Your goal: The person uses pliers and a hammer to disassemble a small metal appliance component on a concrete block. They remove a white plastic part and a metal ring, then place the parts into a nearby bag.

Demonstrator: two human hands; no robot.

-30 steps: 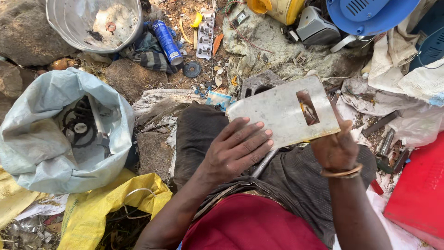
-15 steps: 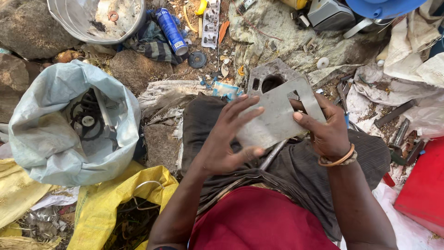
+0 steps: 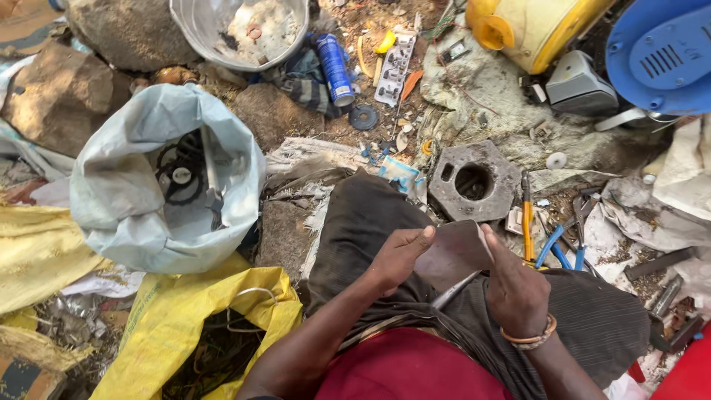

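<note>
A flat grey metal plate [image 3: 453,252] rests over my lap, held between both hands. My left hand [image 3: 398,257] grips its left edge, thumb on top. On the right side my right hand [image 3: 516,287], with a bangle at the wrist, clasps the plate's other edge. The plate is tilted and partly hidden by my fingers. Just beyond it on the ground lies a grey metal block with a round hole [image 3: 474,180].
An open pale sack [image 3: 126,192] with dark round parts stands at left, a yellow bag [image 3: 170,326] below it. Pliers with blue and orange handles [image 3: 544,237] lie right of the plate. A metal basin [image 3: 196,30], blue can [image 3: 335,68], yellow container [image 3: 533,26] and blue fan housing [image 3: 655,52] lie beyond.
The plate was held up flat and wide in front of me; now both hands have brought it down to my lap, turned nearly edge-on. The holed metal block is uncovered behind it.
</note>
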